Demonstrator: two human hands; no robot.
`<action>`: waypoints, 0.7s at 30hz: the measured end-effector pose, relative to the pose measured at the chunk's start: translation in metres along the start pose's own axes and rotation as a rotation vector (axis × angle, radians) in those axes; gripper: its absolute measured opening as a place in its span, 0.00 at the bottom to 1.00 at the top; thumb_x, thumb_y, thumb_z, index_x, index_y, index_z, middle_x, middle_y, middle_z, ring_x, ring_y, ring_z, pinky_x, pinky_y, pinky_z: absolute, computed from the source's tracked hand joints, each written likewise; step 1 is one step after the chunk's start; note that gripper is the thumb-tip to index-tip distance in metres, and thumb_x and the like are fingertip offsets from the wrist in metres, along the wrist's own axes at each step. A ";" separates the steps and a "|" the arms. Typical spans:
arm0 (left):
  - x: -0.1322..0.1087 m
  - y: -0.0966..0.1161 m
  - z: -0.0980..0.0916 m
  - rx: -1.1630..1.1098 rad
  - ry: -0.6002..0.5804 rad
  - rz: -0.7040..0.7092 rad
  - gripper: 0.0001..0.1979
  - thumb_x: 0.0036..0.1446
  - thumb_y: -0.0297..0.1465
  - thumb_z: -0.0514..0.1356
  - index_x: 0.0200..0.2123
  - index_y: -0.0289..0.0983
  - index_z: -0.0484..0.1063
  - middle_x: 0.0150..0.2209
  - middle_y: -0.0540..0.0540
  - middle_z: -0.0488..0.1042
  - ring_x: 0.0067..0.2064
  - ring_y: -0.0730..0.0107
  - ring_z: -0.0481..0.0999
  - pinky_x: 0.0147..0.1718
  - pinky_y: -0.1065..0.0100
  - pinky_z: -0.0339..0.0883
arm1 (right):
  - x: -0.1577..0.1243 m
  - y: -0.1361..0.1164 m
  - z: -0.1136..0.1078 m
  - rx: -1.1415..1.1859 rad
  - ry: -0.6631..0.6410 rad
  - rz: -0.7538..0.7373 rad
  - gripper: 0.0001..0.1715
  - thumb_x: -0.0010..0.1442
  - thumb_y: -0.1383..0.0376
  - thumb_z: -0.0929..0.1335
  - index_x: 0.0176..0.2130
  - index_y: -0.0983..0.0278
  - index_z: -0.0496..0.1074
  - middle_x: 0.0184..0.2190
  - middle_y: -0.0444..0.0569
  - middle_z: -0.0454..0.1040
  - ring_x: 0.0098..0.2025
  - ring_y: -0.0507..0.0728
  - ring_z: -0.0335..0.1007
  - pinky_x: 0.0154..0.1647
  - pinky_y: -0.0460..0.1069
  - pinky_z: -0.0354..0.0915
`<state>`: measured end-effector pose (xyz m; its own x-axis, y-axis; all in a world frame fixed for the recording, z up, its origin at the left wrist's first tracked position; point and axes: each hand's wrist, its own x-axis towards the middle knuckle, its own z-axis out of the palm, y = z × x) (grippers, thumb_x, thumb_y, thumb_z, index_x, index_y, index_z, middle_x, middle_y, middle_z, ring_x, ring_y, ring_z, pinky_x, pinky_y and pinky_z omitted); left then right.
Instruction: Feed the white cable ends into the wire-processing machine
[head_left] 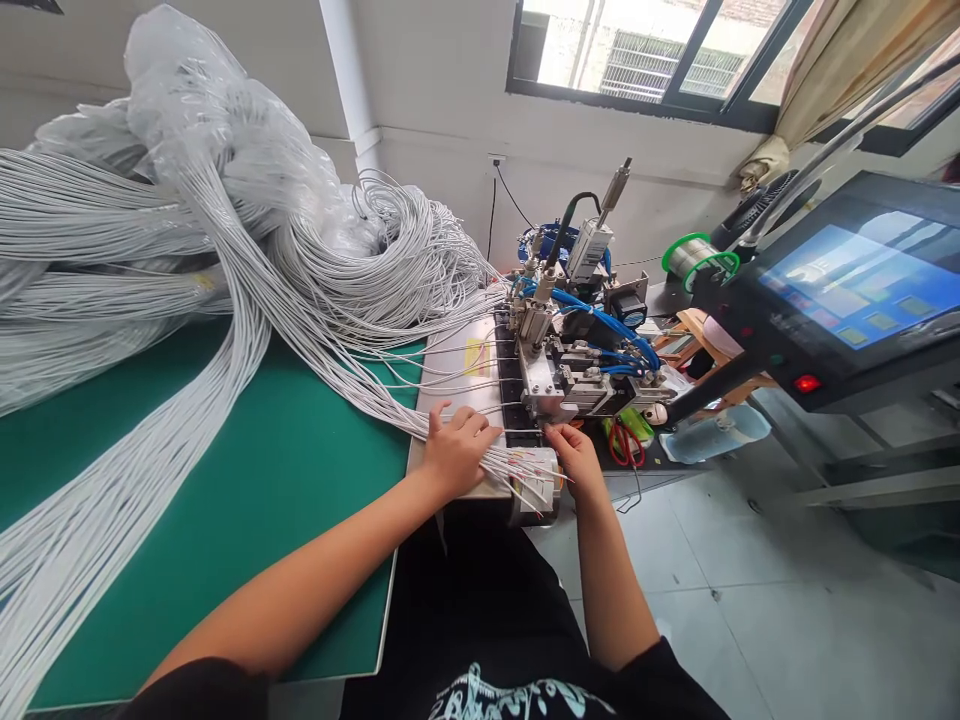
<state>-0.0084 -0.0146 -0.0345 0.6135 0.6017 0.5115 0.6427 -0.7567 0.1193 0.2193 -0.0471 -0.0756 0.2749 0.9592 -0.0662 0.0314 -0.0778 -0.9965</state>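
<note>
My left hand (457,448) lies on a fan of thin white cables (360,385) at the near end of a metal feed plate (454,365), fingers curled over them and pressing them down. My right hand (574,452) pinches the stripped, coloured ends of the cables (534,470) just in front of the small soldering machine (577,355). Several single cables lie across the plate into a black slotted holder (511,385).
A huge heap of white cables (150,230) with clear plastic wrap covers the green mat (285,480) on the left. Right of the machine are red-handled scissors (622,442), a green solder spool (694,258) and a touchscreen controller (855,285). Grey floor tiles lie below right.
</note>
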 end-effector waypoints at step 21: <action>0.002 -0.002 -0.003 -0.037 0.033 0.034 0.22 0.48 0.22 0.56 0.48 0.41 0.71 0.41 0.47 0.77 0.44 0.62 0.73 0.55 0.47 0.46 | -0.055 -0.068 -0.043 -0.609 -0.414 -0.217 0.17 0.59 0.52 0.67 0.35 0.62 0.76 0.32 0.48 0.72 0.29 0.51 0.60 0.29 0.47 0.56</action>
<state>-0.0096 -0.0130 -0.0309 0.6192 0.5670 0.5433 0.6035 -0.7862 0.1327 0.2435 -0.1067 -0.0022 -0.1762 0.9843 -0.0057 0.6005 0.1029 -0.7930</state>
